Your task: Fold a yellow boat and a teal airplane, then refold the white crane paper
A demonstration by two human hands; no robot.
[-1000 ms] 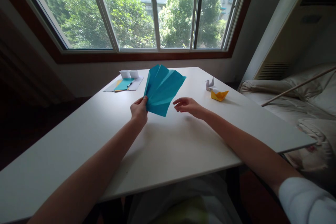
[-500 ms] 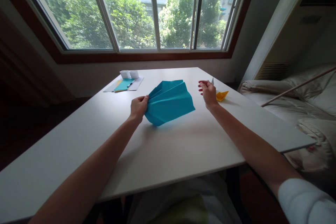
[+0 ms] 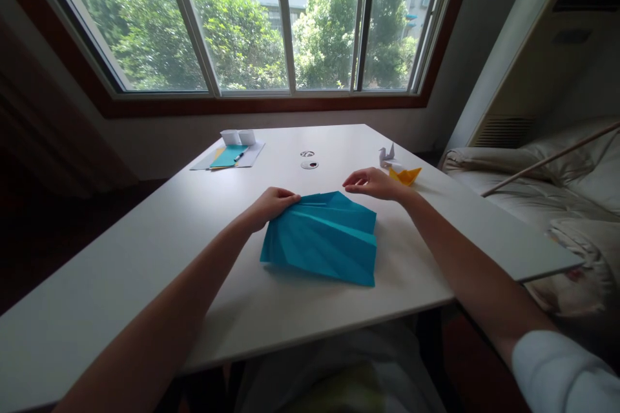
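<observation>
A creased sheet of blue paper (image 3: 322, 239) is held low over the white table (image 3: 232, 319), its folds fanning out and its near edge hanging down. My left hand (image 3: 275, 204) pinches its upper left corner between thumb and fingers. Just beyond the sheet's upper right edge is my right hand (image 3: 371, 182), fingers loosely curved and apart, holding nothing. Close behind that hand stand a yellow folded paper boat (image 3: 405, 176) and a white folded paper bird (image 3: 387, 155).
At the far left lie stacked coloured papers (image 3: 227, 156) with a pen (image 3: 239, 157) on top, beside white folded paper boxes (image 3: 238, 137). Two small round items (image 3: 309, 165) rest mid-table. A pale sofa (image 3: 513, 187) flanks the right side, below the window.
The blue sheet has come down and nearer to me, turning in my left hand. My right hand has moved left and lower, toward the sheet. The round items and the bird are now uncovered.
</observation>
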